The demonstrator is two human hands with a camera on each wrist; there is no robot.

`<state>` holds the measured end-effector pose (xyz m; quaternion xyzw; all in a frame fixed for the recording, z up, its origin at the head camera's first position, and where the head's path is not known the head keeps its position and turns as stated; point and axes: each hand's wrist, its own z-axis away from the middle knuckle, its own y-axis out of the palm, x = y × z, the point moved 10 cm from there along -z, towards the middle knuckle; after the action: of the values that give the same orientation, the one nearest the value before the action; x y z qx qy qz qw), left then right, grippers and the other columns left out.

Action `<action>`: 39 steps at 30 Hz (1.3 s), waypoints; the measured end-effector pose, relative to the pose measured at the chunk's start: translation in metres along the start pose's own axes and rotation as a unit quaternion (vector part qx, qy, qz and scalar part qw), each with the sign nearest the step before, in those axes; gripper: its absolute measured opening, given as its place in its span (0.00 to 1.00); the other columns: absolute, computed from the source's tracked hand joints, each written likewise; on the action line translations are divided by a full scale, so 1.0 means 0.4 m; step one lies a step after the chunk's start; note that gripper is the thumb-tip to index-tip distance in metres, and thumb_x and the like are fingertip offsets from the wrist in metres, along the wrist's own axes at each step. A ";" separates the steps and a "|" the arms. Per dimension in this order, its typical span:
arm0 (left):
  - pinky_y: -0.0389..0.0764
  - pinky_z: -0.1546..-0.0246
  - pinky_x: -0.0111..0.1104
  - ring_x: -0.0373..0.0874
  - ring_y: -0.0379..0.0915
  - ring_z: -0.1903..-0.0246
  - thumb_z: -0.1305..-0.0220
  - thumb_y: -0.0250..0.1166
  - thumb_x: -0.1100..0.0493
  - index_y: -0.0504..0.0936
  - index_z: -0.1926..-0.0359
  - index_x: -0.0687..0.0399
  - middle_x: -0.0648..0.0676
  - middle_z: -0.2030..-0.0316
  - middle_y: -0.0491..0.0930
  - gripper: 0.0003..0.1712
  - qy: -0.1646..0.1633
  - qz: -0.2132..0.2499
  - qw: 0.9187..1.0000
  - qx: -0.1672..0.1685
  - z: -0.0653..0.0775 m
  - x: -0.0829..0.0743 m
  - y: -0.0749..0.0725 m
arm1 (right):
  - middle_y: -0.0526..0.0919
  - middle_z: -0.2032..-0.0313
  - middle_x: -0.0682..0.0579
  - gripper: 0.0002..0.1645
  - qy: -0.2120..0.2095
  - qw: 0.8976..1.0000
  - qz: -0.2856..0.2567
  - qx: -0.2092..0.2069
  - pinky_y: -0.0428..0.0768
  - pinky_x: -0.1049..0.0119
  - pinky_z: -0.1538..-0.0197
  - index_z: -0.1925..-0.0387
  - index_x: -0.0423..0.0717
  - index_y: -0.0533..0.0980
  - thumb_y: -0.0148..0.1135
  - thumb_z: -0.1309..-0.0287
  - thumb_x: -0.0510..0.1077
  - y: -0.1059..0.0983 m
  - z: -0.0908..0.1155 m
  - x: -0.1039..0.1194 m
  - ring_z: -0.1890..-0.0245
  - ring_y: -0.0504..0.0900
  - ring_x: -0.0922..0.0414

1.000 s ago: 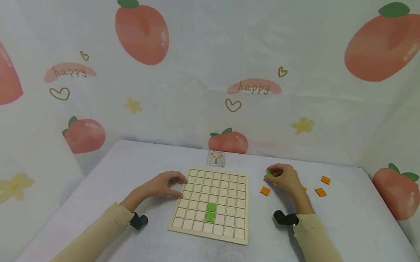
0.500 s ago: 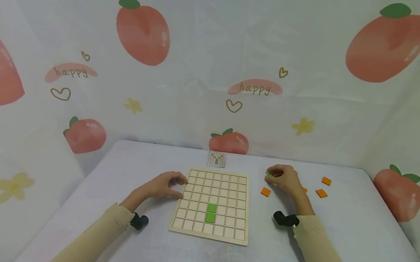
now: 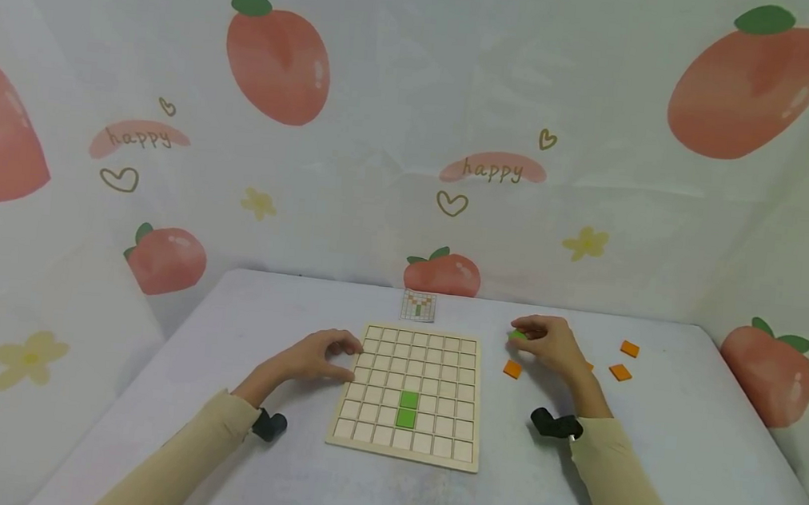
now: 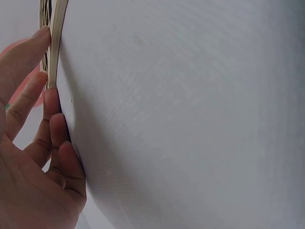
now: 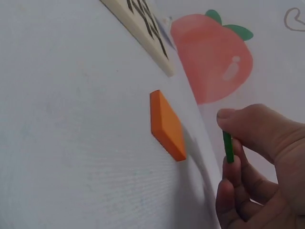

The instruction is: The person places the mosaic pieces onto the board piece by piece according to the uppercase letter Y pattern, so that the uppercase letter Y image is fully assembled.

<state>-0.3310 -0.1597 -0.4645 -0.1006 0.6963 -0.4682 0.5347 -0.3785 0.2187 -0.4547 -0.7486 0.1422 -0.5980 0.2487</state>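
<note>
In the head view a wooden grid board (image 3: 401,459) lies on the table, with two green square tiles (image 3: 408,409) set one behind the other in its cells. My left hand (image 3: 316,355) rests at the board's left edge, its thumb and fingertips against the rim; the left wrist view shows the fingers (image 4: 58,128) loosely bent there. To the right of the board, my right hand (image 3: 546,345) pinches a green tile (image 5: 228,147) between thumb and fingers, close over the table. An orange tile (image 5: 167,126) lies near that hand.
Two more orange tiles (image 3: 624,360) lie to the right of the right hand, and another (image 3: 589,366) is partly hidden behind its wrist. A small card with a printed grid pattern (image 3: 418,306) lies behind the board. A patterned cloth backdrop (image 3: 378,226) borders the table.
The right hand, holding the green tile, has shifted very slightly up and to the left. The left hand and the board have stayed in place.
</note>
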 end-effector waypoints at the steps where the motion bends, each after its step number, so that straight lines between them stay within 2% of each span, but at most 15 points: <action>1: 0.72 0.43 0.46 0.48 0.73 0.50 0.43 0.78 0.53 0.81 0.46 0.55 0.48 0.53 0.79 0.26 -0.001 0.002 1.000 0.001 0.000 0.001 0.000 | 0.86 0.55 0.40 0.20 -0.001 1.000 -0.007 0.003 0.78 0.71 0.58 0.50 0.30 0.82 0.74 0.43 0.36 -0.001 0.001 0.002 0.59 0.82 0.49; 9: 0.72 0.43 0.46 0.48 0.73 0.50 0.43 0.78 0.54 0.81 0.46 0.56 0.48 0.53 0.79 0.26 0.005 0.005 1.000 0.003 0.000 -0.003 0.001 | 0.86 0.54 0.42 0.22 0.001 0.999 -0.038 0.012 0.78 0.70 0.57 0.50 0.31 0.82 0.76 0.43 0.39 -0.005 0.011 0.021 0.58 0.81 0.52; 13: 0.72 0.43 0.46 0.49 0.73 0.50 0.43 0.78 0.54 0.81 0.46 0.56 0.48 0.53 0.79 0.26 0.002 0.007 1.000 0.002 0.000 -0.002 -0.001 | 0.86 0.57 0.45 0.22 0.002 0.999 -0.040 0.025 0.77 0.70 0.58 0.50 0.32 0.83 0.76 0.43 0.41 0.001 0.015 0.030 0.60 0.80 0.52; 16: 0.72 0.42 0.47 0.49 0.73 0.49 0.43 0.78 0.54 0.81 0.46 0.56 0.48 0.53 0.79 0.26 -0.002 0.009 1.000 0.003 0.000 -0.001 0.000 | 0.85 0.59 0.45 0.21 -0.008 0.998 -0.042 0.037 0.77 0.70 0.60 0.50 0.31 0.82 0.75 0.42 0.40 0.009 0.021 0.050 0.61 0.80 0.51; 21: 0.72 0.42 0.47 0.49 0.73 0.50 0.43 0.78 0.54 0.81 0.46 0.56 0.48 0.53 0.79 0.26 0.000 0.009 1.000 0.002 -0.001 -0.003 0.000 | 0.85 0.55 0.43 0.21 -0.038 0.996 -0.062 0.053 0.79 0.68 0.57 0.50 0.31 0.82 0.75 0.42 0.38 0.021 0.025 0.078 0.58 0.80 0.48; 26: 0.72 0.42 0.47 0.49 0.73 0.50 0.44 0.79 0.54 0.81 0.46 0.56 0.48 0.53 0.79 0.26 0.001 0.010 1.000 0.001 -0.001 -0.003 0.000 | 0.85 0.51 0.42 0.21 -0.067 0.991 -0.088 0.079 0.80 0.66 0.53 0.48 0.32 0.82 0.74 0.42 0.38 0.043 0.033 0.091 0.54 0.81 0.47; 31: 0.72 0.43 0.47 0.48 0.73 0.50 0.44 0.79 0.54 0.81 0.46 0.56 0.48 0.52 0.79 0.26 -0.001 0.009 1.000 0.001 0.000 -0.002 0.001 | 0.85 0.53 0.43 0.21 -0.063 0.989 -0.091 0.103 0.80 0.66 0.54 0.49 0.33 0.83 0.76 0.43 0.38 0.075 0.044 0.100 0.55 0.82 0.46; 39: 0.72 0.43 0.46 0.48 0.73 0.50 0.44 0.79 0.54 0.81 0.46 0.56 0.47 0.52 0.79 0.26 0.003 0.008 1.000 0.002 -0.002 0.000 0.002 | 0.86 0.56 0.45 0.17 -0.084 0.982 -0.091 0.142 0.80 0.65 0.61 0.54 0.34 0.84 0.76 0.45 0.36 0.130 0.055 0.124 0.60 0.83 0.48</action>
<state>-0.3314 -0.1588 -0.4649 -0.0924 0.6975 -0.4655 0.5369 -0.3405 0.1543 -0.4457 -0.7633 -0.0344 -0.5671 0.3075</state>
